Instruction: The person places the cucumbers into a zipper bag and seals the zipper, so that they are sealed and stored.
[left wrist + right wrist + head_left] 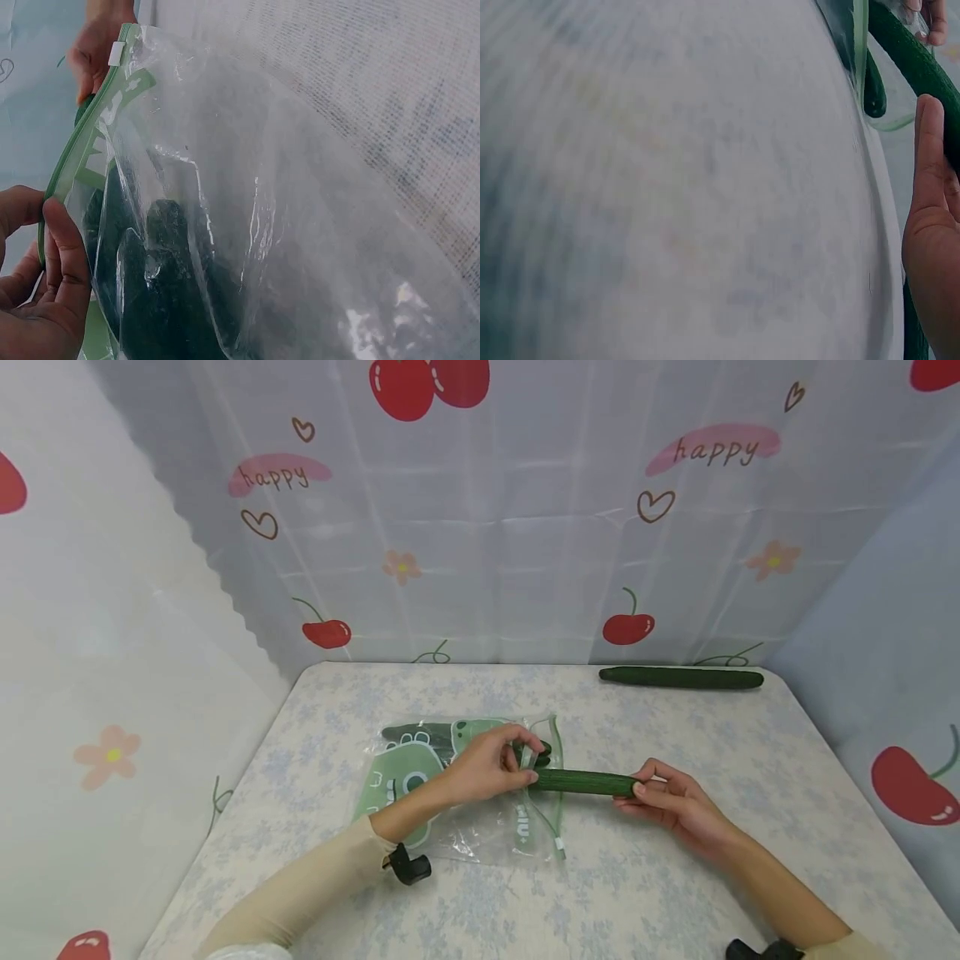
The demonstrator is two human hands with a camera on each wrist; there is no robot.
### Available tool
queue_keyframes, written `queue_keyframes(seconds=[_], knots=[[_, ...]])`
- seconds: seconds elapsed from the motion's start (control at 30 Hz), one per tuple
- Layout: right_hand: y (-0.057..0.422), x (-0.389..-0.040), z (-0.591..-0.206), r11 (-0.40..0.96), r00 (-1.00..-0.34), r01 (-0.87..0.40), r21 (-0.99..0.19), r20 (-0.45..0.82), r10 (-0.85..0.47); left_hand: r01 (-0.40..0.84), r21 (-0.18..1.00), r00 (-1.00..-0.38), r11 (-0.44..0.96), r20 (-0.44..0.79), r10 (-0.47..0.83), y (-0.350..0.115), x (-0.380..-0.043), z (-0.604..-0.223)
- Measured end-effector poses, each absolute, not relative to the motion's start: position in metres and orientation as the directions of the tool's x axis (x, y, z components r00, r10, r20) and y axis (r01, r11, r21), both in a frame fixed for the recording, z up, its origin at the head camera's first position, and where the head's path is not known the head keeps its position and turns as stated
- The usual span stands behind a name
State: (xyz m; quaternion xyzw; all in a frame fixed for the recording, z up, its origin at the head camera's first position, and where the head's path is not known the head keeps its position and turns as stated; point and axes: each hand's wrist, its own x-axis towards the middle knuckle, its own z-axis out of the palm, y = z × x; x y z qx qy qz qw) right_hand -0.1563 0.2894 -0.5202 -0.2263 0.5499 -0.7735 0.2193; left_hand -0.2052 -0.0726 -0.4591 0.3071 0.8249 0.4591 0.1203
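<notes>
A clear zip bag [468,839] with green cartoon print and a green zip edge lies flat on the table. My left hand [487,767] pinches the bag's mouth; in the left wrist view its fingers and thumb grip the green edge. My right hand [675,808] holds the right end of a green cucumber [585,782]. That cucumber's left end is at the bag's opening, beneath my left fingers; how far inside it reaches is hidden. Other dark cucumbers [169,292] show through the plastic, and one end [874,101] pokes out at the mouth in the right wrist view.
Another dark cucumber [681,677] lies along the table's back right edge. The table [315,777] has a pale floral cover. Behind and beside it hangs a curtain [510,527] printed with cherries. A white slider [559,843] sits near the bag's front corner.
</notes>
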Motion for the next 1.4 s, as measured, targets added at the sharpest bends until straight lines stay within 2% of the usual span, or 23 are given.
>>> queue_keyframes(seconds=[0.3,0.63,0.8,1.07,1.4], knots=[[0.259,-0.165,-0.522,-0.128,-0.821,0.113,-0.985,-0.02,-0.571,0.411,0.829,-0.77,0.378,0.095,0.631,-0.071,-0.205,-0.457],[0.24,-0.174,-0.519,-0.017,-0.812,0.125,-0.992,-0.093,-0.576,0.391,0.848,-0.762,0.358,0.08,0.642,-0.072,-0.203,-0.457],[0.234,-0.179,-0.517,0.027,-0.809,0.033,-0.999,-0.042,-0.587,0.389,0.853,-0.762,0.348,0.085,0.642,-0.072,-0.204,-0.46],[0.22,-0.182,-0.514,0.156,-0.794,-0.204,-0.967,0.069,-0.604,0.404,0.844,-0.754,0.352,0.09,0.65,-0.067,-0.205,-0.466],[0.211,-0.183,-0.507,0.352,-0.809,-0.293,-0.889,0.034,-0.588,0.391,0.852,-0.747,0.349,0.072,0.661,-0.066,-0.204,-0.47]])
